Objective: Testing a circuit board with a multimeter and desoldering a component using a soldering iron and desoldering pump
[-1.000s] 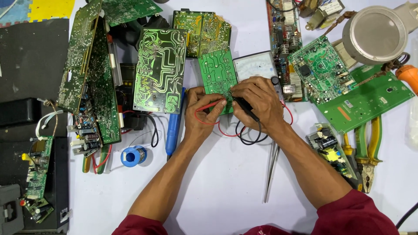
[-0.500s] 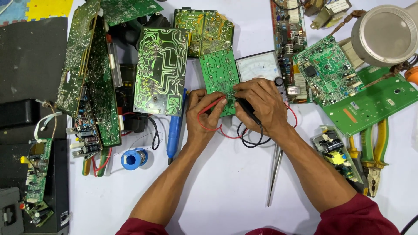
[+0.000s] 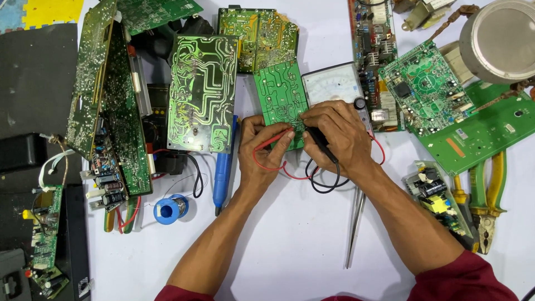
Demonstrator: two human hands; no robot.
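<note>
Small green circuit board (image 3: 280, 97) lies solder-side up mid-table, beside analog multimeter (image 3: 333, 83). Right hand (image 3: 334, 134) fingers pinched around black probe (image 3: 320, 142), tip on board. Left hand (image 3: 264, 146) fingers closed on red probe (image 3: 277, 138) at board's lower edge.

Two bare forearms and dark red sleeves are showing from below.

The person is wearing a dark red top whose sleeves are ending above the elbows, leaving both forearms uncovered. The left hand (image 3: 267, 146) and right hand (image 3: 337, 136) are going without gloves, and no rings, watch or bracelets are showing on either one.
</note>
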